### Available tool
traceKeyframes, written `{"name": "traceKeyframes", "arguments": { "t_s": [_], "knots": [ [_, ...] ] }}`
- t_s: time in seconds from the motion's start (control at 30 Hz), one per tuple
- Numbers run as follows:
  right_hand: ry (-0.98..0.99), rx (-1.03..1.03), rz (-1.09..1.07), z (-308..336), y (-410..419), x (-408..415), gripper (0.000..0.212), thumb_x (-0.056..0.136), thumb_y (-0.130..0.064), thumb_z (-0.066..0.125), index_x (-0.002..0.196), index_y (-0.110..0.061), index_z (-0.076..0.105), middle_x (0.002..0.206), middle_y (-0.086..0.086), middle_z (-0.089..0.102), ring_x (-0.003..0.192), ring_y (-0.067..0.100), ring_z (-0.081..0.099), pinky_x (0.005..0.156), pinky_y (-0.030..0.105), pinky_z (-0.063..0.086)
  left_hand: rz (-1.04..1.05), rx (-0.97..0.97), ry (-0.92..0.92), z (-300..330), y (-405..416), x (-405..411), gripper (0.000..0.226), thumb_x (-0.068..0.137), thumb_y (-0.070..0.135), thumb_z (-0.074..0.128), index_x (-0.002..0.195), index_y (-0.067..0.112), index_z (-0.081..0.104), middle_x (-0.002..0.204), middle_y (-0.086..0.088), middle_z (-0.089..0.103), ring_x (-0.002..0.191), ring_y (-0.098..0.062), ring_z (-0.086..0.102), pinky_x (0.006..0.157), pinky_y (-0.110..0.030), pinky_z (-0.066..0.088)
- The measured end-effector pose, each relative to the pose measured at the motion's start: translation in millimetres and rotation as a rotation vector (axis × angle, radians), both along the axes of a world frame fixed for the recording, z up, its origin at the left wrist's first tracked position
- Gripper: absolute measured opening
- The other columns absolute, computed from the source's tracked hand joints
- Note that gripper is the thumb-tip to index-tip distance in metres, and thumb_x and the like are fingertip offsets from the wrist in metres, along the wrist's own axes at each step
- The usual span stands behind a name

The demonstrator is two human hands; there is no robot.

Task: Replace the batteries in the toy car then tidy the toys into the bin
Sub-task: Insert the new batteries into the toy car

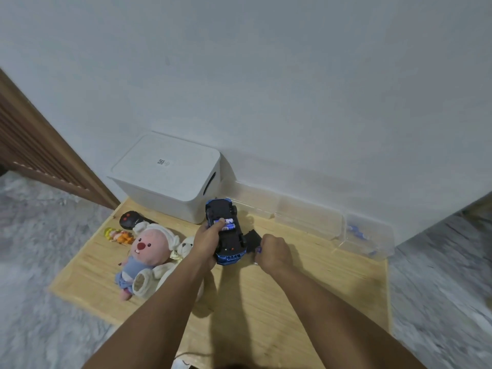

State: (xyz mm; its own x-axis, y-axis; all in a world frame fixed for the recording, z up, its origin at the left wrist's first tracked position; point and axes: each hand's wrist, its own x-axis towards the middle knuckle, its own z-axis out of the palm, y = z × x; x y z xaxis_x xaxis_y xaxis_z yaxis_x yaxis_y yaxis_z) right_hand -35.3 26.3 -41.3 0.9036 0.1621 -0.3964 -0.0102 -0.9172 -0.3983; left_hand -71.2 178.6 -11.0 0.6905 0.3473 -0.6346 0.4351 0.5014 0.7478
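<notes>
A brown slatted wooden panel [29, 145] stood at far left above grey marbled floor [40, 235]. On the pale wood-grain bench [266, 302] lay a black remote [130, 219], a small orange figure [118, 235], a soft pink plush [143, 255] and a white plush [170, 270]. A white matte lidded bin [170, 177] sat against the plain white wall [292, 75]. The left hand [206, 242] gripped the glossy blue toy car [226, 233], held upside down with cylindrical batteries [229, 224] exposed. The right hand [274, 253] was closed around a battery and a flat black cover [253, 239]. Clear plastic boxes [364, 233] stood at right.
</notes>
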Motion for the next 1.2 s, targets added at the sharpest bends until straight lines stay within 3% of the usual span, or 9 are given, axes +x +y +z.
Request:
{"name": "traceKeyframes", "arguments": {
  "t_s": [0.17, 0.33, 0.4, 0.47, 0.57, 0.67, 0.83, 1.07, 1.2],
  "knots": [
    [0.002, -0.036, -0.051, -3, 5, -2, 0.024, 0.086, -0.015, 0.062, 0.108, -0.009, 0.054, 0.104, 0.011, 0.060, 0.084, 0.026, 0.054, 0.064, 0.033, 0.041, 0.011, -0.077, -0.010, -3, 5, 0, 0.040, 0.094, 0.033, 0.060, 0.124, 0.007, 0.058, 0.110, -0.021, 0.070, 0.094, -0.038, 0.069, 0.076, -0.048, 0.058],
    [0.040, 0.020, -0.203, 8, -4, 2, 0.023, 0.079, -0.028, 0.070, 0.088, -0.014, 0.055, 0.086, 0.005, 0.062, 0.075, 0.023, 0.059, 0.051, 0.028, 0.040, 0.015, -0.215, -0.041, -2, 6, 0, 0.046, 0.099, 0.046, 0.043, 0.112, 0.009, 0.066, 0.105, -0.019, 0.071, 0.092, -0.036, 0.069, 0.079, -0.047, 0.055],
    [0.034, 0.158, -0.283, 17, -5, 9, 0.022, 0.073, -0.028, 0.072, 0.080, -0.016, 0.056, 0.080, 0.004, 0.066, 0.070, 0.022, 0.065, 0.051, 0.029, 0.048, 0.004, -0.217, -0.067, -4, 4, 0, 0.046, 0.100, 0.043, 0.038, 0.112, 0.010, 0.067, 0.100, -0.016, 0.072, 0.087, -0.034, 0.069, 0.075, -0.044, 0.056],
    [0.020, 0.341, -0.347, 30, -3, 15, 0.017, 0.067, -0.028, 0.070, 0.076, -0.024, 0.056, 0.078, 0.000, 0.069, 0.070, 0.022, 0.069, 0.063, 0.038, 0.059, -0.010, -0.207, -0.067, -4, -1, 1, 0.044, 0.100, 0.039, 0.035, 0.109, 0.010, 0.067, 0.095, -0.016, 0.071, 0.082, -0.032, 0.070, 0.073, -0.042, 0.056],
    [-0.026, 0.487, -0.228, 50, -3, 22, 0.010, 0.072, -0.026, 0.070, 0.078, -0.028, 0.062, 0.080, -0.008, 0.066, 0.077, 0.015, 0.067, 0.073, 0.036, 0.058, -0.047, -0.211, -0.035, -5, -9, 3, 0.043, 0.098, 0.033, 0.033, 0.106, 0.008, 0.067, 0.091, -0.016, 0.072, 0.082, -0.034, 0.069, 0.073, -0.042, 0.055],
    [-0.040, 0.485, -0.021, 61, -3, 26, 0.008, 0.079, -0.017, 0.072, 0.084, -0.022, 0.069, 0.080, -0.008, 0.066, 0.078, 0.013, 0.065, 0.077, 0.029, 0.054, -0.095, -0.218, -0.028, -1, -16, 6, 0.044, 0.098, 0.031, 0.032, 0.106, 0.005, 0.067, 0.084, -0.016, 0.074, 0.083, -0.035, 0.067, 0.072, -0.040, 0.054],
    [-0.097, 0.365, 0.123, 62, -2, 25, 0.009, 0.079, -0.016, 0.076, 0.084, -0.022, 0.073, 0.077, -0.007, 0.064, 0.075, 0.014, 0.062, 0.075, 0.026, 0.051, -0.112, -0.223, -0.056, 5, -19, 10, 0.045, 0.097, 0.030, 0.034, 0.115, 0.002, 0.065, 0.101, -0.020, 0.069, 0.088, -0.036, 0.066, 0.081, -0.043, 0.054],
    [-0.194, 0.387, 0.080, 61, 1, 23, 0.014, 0.083, -0.003, 0.069, 0.089, -0.014, 0.076, 0.094, 0.004, 0.069, 0.087, 0.021, 0.064, 0.081, 0.034, 0.054, -0.187, -0.210, -0.089, 11, -18, 7, 0.034, 0.089, 0.010, 0.046, 0.120, 0.001, 0.059, 0.095, -0.018, 0.069, 0.077, -0.033, 0.067, 0.064, -0.037, 0.058],
    [-0.194, 0.482, -0.063, 58, 0, 17, 0.021, 0.079, 0.001, 0.069, 0.082, -0.020, 0.072, 0.076, -0.003, 0.070, 0.075, 0.013, 0.068, 0.074, 0.034, 0.059, -0.210, -0.176, -0.113, 11, -20, 8, 0.033, 0.089, 0.000, 0.049, 0.120, 0.001, 0.058, 0.093, -0.018, 0.070, 0.072, -0.031, 0.069, 0.059, -0.036, 0.057]
  ]
}}
